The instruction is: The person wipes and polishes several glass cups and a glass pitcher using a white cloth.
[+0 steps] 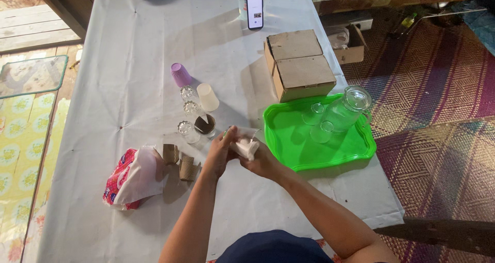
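Both my hands meet above the white-covered table (pixel 129 77), just left of a green tray (pixel 289 139). My left hand (pixel 220 152) and my right hand (pixel 260 160) together hold a small clear glass (pixel 242 135) with a white tissue (pixel 246 148) pressed around or into it. Close by on the table stand three small clear glasses (pixel 188 108) in a row, and one glass holding a brown paper piece (pixel 205 125). The tray carries a clear glass jug (pixel 346 108) and two small glasses (pixel 315 121).
A tissue pack (pixel 131 178) lies at front left, with brown corrugated paper sleeves (pixel 180 162) beside it. A purple cup (pixel 180 75) and a cream cup (pixel 208 97) lie on their sides. Cardboard boxes (pixel 299 64) sit behind the tray; a phone (pixel 254 9) stands at the far edge.
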